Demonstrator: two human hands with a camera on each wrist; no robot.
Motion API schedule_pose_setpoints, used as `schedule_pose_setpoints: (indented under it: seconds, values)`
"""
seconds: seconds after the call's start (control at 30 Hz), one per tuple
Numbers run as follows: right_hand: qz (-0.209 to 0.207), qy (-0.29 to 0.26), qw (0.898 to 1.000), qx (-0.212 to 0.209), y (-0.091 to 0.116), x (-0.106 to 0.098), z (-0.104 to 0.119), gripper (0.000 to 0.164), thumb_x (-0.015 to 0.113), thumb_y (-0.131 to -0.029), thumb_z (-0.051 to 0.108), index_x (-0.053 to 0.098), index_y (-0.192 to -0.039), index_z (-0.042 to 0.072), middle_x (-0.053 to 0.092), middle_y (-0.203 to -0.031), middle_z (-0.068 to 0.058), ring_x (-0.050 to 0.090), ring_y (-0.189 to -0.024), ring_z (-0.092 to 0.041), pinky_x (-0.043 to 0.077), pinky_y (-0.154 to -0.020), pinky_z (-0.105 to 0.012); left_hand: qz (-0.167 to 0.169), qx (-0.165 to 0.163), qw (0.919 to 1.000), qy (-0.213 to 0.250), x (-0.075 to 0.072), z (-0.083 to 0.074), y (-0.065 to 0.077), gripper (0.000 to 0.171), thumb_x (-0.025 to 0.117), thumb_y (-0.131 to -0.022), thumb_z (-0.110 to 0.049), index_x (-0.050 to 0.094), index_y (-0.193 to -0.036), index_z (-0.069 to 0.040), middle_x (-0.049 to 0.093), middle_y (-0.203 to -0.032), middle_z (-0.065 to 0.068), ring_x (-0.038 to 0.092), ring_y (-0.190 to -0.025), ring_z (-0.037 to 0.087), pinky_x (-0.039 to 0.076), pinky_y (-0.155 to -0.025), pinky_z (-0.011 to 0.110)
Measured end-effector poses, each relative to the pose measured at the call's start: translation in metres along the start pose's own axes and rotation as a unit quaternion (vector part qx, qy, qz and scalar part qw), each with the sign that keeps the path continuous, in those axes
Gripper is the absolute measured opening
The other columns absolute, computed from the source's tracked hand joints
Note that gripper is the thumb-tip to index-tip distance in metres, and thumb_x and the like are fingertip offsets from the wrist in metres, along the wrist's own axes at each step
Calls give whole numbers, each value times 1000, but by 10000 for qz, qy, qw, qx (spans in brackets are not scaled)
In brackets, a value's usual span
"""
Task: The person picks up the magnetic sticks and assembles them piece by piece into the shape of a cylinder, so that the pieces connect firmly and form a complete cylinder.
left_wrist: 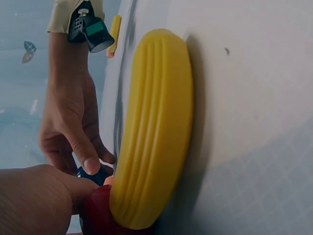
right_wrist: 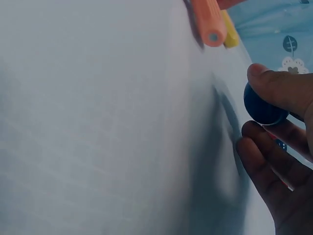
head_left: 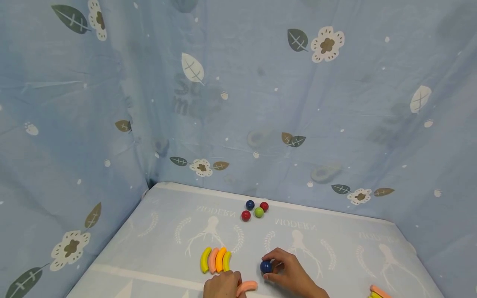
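Observation:
In the head view my right hand (head_left: 288, 271) pinches a dark blue ball (head_left: 266, 266) between thumb and fingers, close to the tabletop. The right wrist view shows the same blue ball (right_wrist: 264, 108) under the thumb, two fingers curled below. My left hand (head_left: 222, 284) has its fingers curled over a pink banana-shaped piece (head_left: 249, 285), whose end sticks out to the right. A large yellow banana-shaped piece (left_wrist: 156, 127) lies nearest the left wrist camera, beside a dark red round object (left_wrist: 98, 210) at the left hand; the head view hides both.
Yellow, pink and orange banana-shaped pieces (head_left: 216, 260) stand in a row beyond the left hand. Farther back are two red balls, a blue ball (head_left: 250, 205) and a green ball (head_left: 258, 212). More curved pieces (head_left: 379, 292) lie at the right front. Blue curtains (head_left: 238, 107) surround the table.

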State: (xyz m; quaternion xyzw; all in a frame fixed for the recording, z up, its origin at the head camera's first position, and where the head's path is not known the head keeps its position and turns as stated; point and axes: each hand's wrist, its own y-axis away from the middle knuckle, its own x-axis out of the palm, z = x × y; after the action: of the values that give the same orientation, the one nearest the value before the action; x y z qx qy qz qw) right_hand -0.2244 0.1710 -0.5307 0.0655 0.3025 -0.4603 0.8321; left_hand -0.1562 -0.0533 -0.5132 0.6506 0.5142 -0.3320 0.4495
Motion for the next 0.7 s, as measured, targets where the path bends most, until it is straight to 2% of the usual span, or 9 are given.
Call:
schedule_pose_setpoints:
  seconds: [0.23,0.5,0.7]
  values:
    - [284,94,9996,-11,8,4,0,35,80,-83,25,68,-114,12,64,-102,9,60,-80,-10,52,-69,-26,-28,11,10000,63,2,0,-1,26,80,-77,-35,62,-76,-16,49,-63,-2,50,-56,17,48,-60,41]
    - [550,-80,9984,-42,10,8,3,34,77,-85,27,68,-114,12,64,-102,10,59,-81,-8,52,-70,-26,-9,20,9999,129,0,1,0,26,79,-77,-35,62,-77,-16,49,-63,-2,50,-57,17,47,-60,41]
    - [627,-174,9978,128,11,9,6,34,77,-86,27,69,-115,12,64,-101,9,59,-80,-9,51,-70,-26,15,8,9999,128,-1,1,0,27,80,-77,-35,62,-77,-15,49,-63,-1,49,-57,18,47,-61,41]
